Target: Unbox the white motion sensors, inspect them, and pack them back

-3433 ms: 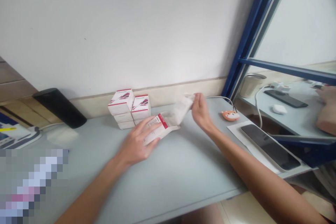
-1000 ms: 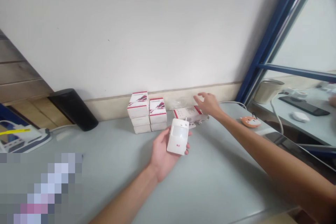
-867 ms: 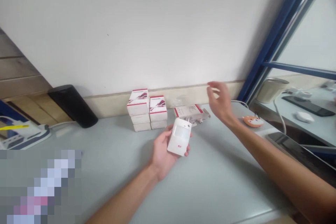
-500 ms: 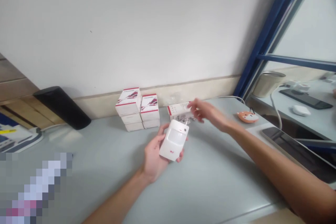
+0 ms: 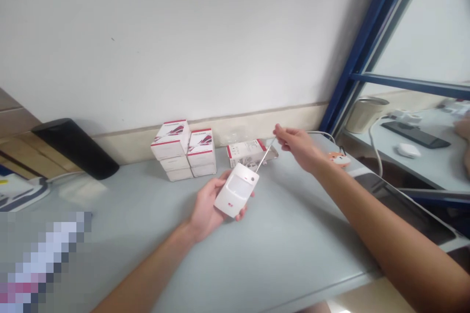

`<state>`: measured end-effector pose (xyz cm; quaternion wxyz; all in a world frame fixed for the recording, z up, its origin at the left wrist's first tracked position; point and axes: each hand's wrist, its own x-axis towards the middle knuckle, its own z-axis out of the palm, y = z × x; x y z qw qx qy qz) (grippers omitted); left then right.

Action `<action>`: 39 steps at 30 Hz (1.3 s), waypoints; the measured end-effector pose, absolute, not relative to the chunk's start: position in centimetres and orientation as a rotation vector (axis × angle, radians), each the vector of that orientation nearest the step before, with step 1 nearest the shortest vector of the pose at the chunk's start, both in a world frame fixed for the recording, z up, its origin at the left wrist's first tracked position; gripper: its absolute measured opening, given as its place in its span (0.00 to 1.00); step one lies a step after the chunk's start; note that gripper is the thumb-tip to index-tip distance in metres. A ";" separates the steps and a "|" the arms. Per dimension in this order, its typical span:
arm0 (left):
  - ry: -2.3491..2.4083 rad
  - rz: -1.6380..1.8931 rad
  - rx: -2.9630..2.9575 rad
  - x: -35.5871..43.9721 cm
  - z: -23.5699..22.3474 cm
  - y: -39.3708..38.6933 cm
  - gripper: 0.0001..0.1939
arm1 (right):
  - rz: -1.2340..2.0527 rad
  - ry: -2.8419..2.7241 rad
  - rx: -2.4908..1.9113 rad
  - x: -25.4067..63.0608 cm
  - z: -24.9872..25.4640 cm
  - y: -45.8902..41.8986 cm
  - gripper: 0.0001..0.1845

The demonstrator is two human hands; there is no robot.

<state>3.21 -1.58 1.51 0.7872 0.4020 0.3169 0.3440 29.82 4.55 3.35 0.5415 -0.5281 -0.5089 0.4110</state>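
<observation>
My left hand (image 5: 206,211) is closed around a white motion sensor (image 5: 235,194) with a curved lens window, held above the grey table. A thin metal antenna (image 5: 266,154) slants up and right from the sensor's top edge. At its far end, my right hand (image 5: 298,147) pinches the tip between thumb and fingers. Behind the antenna, a white and red box (image 5: 245,151) lies on its side with a flap open at its right end. Left of that stands a stack of small white boxes (image 5: 171,138) with red edges.
A black cylinder (image 5: 77,149) leans at the far left. Crumpled clear plastic (image 5: 238,136) lies by the wall. On the right are an orange animal-shaped item (image 5: 338,159), a dark-screened device (image 5: 404,208) and a blue frame (image 5: 354,66) with a reflecting pane. Something pixelated covers the lower left.
My right hand has closed on the antenna's tip and moved up; the antenna now reaches much farther out of the sensor. My left hand keeps its hold. The whole view has shifted slightly.
</observation>
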 end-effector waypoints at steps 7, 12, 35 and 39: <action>0.662 0.537 0.885 1.0 0.9 -0.3 0.21 | 0.940 -0.931 -1.118 33.9 3.6 6.3 0.30; 0.645 0.494 0.890 0.7 1.2 -0.3 0.20 | 0.805 -0.820 -1.115 36.8 3.0 7.4 0.28; 0.602 0.523 0.846 0.2 0.7 -0.8 0.22 | 0.802 -0.887 -1.049 36.3 1.2 8.1 0.27; 0.576 0.554 0.839 0.1 0.3 -0.7 0.21 | 0.559 -0.878 -1.090 35.5 1.2 8.0 0.24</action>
